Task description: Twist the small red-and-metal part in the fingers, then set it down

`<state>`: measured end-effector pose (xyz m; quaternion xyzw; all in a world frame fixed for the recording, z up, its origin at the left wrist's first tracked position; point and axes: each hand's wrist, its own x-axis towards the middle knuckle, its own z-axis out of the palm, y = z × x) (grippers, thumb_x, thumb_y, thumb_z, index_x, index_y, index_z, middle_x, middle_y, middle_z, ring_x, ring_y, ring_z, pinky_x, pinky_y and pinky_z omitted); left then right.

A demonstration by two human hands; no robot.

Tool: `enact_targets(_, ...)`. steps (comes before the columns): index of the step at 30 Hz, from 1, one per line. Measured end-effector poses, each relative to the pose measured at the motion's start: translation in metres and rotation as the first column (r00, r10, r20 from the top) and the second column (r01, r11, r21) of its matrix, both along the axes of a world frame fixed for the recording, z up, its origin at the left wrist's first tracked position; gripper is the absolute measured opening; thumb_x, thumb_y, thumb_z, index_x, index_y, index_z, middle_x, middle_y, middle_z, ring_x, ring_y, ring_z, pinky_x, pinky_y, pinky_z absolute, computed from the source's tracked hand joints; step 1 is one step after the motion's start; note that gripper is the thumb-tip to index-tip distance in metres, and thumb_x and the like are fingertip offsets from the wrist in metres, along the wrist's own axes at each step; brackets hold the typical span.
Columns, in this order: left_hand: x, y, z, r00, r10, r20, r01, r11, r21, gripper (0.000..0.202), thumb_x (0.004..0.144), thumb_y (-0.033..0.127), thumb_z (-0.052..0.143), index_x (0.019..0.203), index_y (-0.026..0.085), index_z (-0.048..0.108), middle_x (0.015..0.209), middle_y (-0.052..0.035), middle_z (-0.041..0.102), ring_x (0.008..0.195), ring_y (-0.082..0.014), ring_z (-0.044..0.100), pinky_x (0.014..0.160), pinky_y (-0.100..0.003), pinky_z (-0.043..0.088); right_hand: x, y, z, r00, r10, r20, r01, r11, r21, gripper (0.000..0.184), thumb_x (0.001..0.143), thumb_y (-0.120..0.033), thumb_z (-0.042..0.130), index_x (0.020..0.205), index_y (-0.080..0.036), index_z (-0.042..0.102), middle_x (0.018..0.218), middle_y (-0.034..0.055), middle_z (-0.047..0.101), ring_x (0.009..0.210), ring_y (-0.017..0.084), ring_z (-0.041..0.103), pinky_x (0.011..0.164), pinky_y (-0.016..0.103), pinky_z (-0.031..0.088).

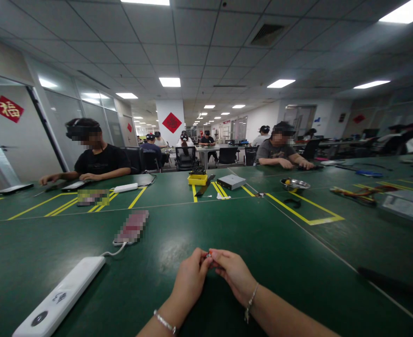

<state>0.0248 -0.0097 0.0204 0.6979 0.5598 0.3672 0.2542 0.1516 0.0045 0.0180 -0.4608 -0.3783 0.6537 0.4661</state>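
My left hand (191, 277) and my right hand (235, 272) meet above the green table, their fingertips pinched together. Between them is a tiny object (209, 255) with orange-red and pale parts, too small to name. Fingers of both hands press on it, and most of it is covered. The left thumb and forefinger point right; the right thumb and forefinger point left against them. Each wrist wears a silvery bracelet.
On the left lie a white power bank-like bar (64, 295) and a cabled phone (132, 228). Farther off are a yellow basket (197, 179), a grey metal box (231, 181), a steel bowl (295, 185) and a wire bundle (355, 195). Two people sit across the green table (150, 290).
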Motion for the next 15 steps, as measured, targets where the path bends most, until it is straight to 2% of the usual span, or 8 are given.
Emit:
enact_targets(5,-0.001,0.002,-0.002,0.999,-0.032,-0.017,0.032,0.999,0.005,0.023,0.079,0.034,0.038,0.094,0.020,0.051,0.079,-0.0009,0.062,0.073,-0.0145,0.057,0.068,-0.025,0.039,0.017,0.021,0.007,0.981,-0.065,0.182,0.048,0.994,0.097,0.029,0.057,-0.031,0.063,0.081,-0.015,0.065,0.076,0.0057,0.065,0.067,0.013,0.056,0.057,0.023,0.039)
enact_targets(8,-0.005,0.006,-0.008,0.998,0.045,-0.033,-0.043,0.998,0.035,0.023,0.077,0.029,0.040,0.095,0.019,0.051,0.089,-0.0028,0.061,0.087,-0.0155,0.055,0.079,-0.027,0.038,0.058,0.048,0.014,0.909,-0.280,0.308,0.209,0.947,0.243,0.029,0.063,-0.031,0.053,0.086,-0.016,0.064,0.078,0.0054,0.065,0.069,0.015,0.056,0.058,0.024,0.040)
enact_targets(9,-0.007,0.008,-0.010,0.996,0.075,-0.040,-0.073,0.996,0.050,0.023,0.075,0.027,0.042,0.094,0.019,0.052,0.092,-0.0035,0.061,0.091,-0.0160,0.053,0.082,-0.028,0.036,0.079,0.058,0.016,0.849,-0.375,0.372,0.268,0.913,0.308,0.029,0.065,-0.031,0.050,0.087,-0.016,0.063,0.080,0.0055,0.064,0.069,0.015,0.056,0.058,0.025,0.040)
enact_targets(10,-0.009,0.010,-0.011,0.994,0.102,-0.051,-0.099,0.994,0.053,0.024,0.074,0.025,0.043,0.095,0.018,0.052,0.094,-0.0042,0.061,0.094,-0.0167,0.052,0.084,-0.029,0.035,0.102,0.066,0.017,0.754,-0.465,0.463,0.315,0.876,0.366,0.030,0.067,-0.031,0.047,0.089,-0.017,0.063,0.081,0.0057,0.064,0.070,0.016,0.055,0.058,0.026,0.040)
enact_targets(11,-0.010,0.012,-0.013,0.989,0.132,-0.063,-0.129,0.991,0.046,0.024,0.073,0.024,0.043,0.095,0.018,0.052,0.096,-0.0047,0.060,0.096,-0.0172,0.051,0.086,-0.030,0.034,0.127,0.073,0.019,0.618,-0.532,0.579,0.334,0.844,0.419,0.031,0.069,-0.032,0.045,0.090,-0.018,0.062,0.081,0.0059,0.064,0.069,0.017,0.055,0.058,0.028,0.040)
enact_targets(13,-0.012,0.014,-0.014,0.980,0.171,-0.100,-0.170,0.985,0.018,0.027,0.072,0.024,0.044,0.096,0.018,0.053,0.101,-0.0056,0.058,0.100,-0.0179,0.049,0.087,-0.030,0.033,0.178,0.081,0.019,0.360,-0.566,0.742,0.286,0.824,0.490,0.031,0.071,-0.031,0.041,0.089,-0.020,0.063,0.089,0.0066,0.063,0.073,0.020,0.055,0.061,0.030,0.039)
enact_targets(14,-0.013,0.015,-0.014,0.976,0.181,-0.119,-0.182,0.983,0.002,0.028,0.072,0.024,0.044,0.098,0.018,0.053,0.103,-0.0058,0.058,0.101,-0.0179,0.048,0.088,-0.030,0.032,0.202,0.082,0.018,0.265,-0.567,0.780,0.272,0.820,0.503,0.031,0.072,-0.029,0.039,0.089,-0.020,0.063,0.092,0.0072,0.062,0.077,0.021,0.055,0.062,0.031,0.039)
enact_targets(15,-0.014,0.015,-0.013,0.973,0.185,-0.136,-0.189,0.982,-0.012,0.029,0.072,0.024,0.044,0.099,0.018,0.052,0.104,-0.0060,0.057,0.102,-0.0178,0.047,0.088,-0.030,0.032,0.223,0.082,0.017,0.205,-0.546,0.812,0.276,0.828,0.488,0.031,0.072,-0.028,0.038,0.089,-0.020,0.063,0.093,0.0076,0.062,0.078,0.022,0.055,0.063,0.031,0.040)
